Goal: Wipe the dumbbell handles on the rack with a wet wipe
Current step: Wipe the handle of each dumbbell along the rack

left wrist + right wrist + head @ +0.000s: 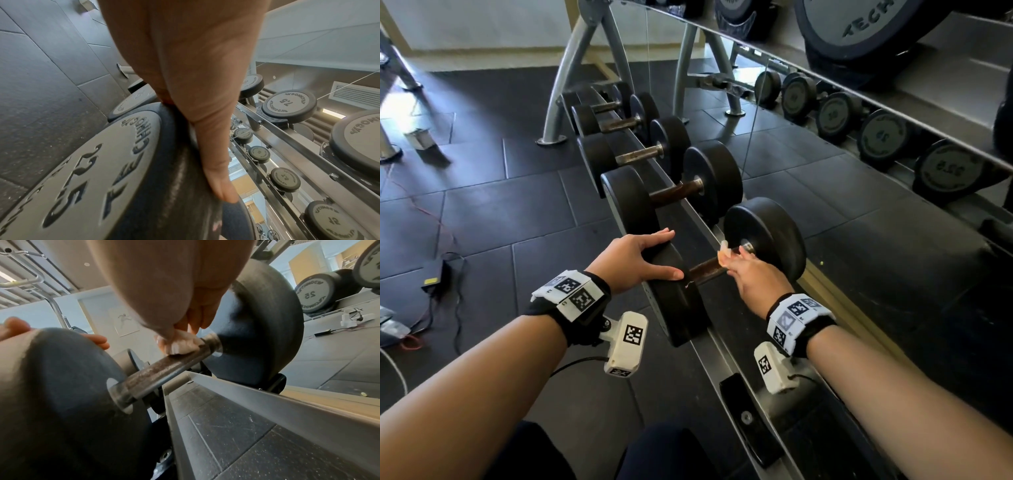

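Five dumbbells on the rack (709, 346), one wet wipe (180, 344): my left hand (635, 258) lies flat, fingers straight, on the nearest dumbbell (763, 240)'s near head, my right hand (751, 275) pinches the wipe against its handle (156, 369)'s far end.

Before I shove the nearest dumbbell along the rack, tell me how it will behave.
The nearest dumbbell probably resists: its head is marked 25 and looks thick and solid. Round heads could roll, though they sit in rack cradles. The left hand rests on one head, likely steadying it while the right hand presses the wet wipe.
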Demonstrator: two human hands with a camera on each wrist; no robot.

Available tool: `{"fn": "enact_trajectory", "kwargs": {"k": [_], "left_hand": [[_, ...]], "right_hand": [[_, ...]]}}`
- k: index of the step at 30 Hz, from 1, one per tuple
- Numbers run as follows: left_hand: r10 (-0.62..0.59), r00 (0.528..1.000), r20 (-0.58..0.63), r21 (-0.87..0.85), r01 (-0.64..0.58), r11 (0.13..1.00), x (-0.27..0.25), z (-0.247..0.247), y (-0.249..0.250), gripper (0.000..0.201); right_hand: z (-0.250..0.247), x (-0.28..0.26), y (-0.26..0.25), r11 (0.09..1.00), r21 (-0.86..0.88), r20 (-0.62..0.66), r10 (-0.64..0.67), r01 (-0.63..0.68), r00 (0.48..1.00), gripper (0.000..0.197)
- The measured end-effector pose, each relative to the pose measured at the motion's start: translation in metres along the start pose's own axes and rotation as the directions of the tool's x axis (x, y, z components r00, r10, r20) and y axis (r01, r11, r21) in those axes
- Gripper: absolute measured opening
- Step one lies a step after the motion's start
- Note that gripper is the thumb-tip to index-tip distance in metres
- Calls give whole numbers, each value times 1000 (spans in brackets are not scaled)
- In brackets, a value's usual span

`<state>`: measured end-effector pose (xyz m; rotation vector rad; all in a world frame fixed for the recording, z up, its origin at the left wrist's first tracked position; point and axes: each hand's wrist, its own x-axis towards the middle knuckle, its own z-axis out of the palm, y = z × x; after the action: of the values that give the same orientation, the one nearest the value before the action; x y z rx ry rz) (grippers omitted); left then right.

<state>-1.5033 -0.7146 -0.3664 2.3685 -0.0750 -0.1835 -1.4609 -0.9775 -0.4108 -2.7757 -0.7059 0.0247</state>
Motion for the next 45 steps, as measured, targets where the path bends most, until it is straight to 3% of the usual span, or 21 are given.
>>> {"fn": "enact_trajectory", "kwargs": {"k": [6,8,10,13,17,22,27,32,35,40,45], "left_hand": [[63,998,8,39,-64,997,6,-1,-4,93],[78,996,37,36,-79,996,9,-5,-5,92],[85,993,80,37,-88,995,15,-13,-6,85],[113,986,126,39,-119,992,31,-29,-7,66],[166,986,-2,-64,-166,984,63,-56,-17,36],[222,966,-130,-98,-236,967,103,-99,-33,23],[218,968,-121,41,-215,976,126,-124,-56,40],[172,984,-54,122,-165,979,147,-125,-75,65],[187,980,-69,97,-180,979,159,-119,-82,75],[209,965,-156,-41,-218,975,167,-111,-97,72],[225,964,-142,-30,-232,972,167,-103,-103,72]], "right_hand": [[6,0,-17,990,7,32,-139,139,990,44],[-3,9,-19,995,34,46,-94,92,995,30],[-16,20,-18,986,166,64,-1,-9,998,25],[-28,40,-15,950,294,-6,110,-104,994,21],[-34,70,-22,950,291,-96,143,-110,985,22],[-49,108,-43,909,388,-78,196,-152,977,18],[-63,146,-61,836,480,-101,354,-266,930,13],[-62,171,-66,702,614,-58,495,-360,867,16],[-54,185,-62,724,586,-68,491,-363,869,14],[-41,209,-53,702,600,-15,490,-384,871,19],[-28,231,-46,743,553,-13,459,-377,888,25]]}}
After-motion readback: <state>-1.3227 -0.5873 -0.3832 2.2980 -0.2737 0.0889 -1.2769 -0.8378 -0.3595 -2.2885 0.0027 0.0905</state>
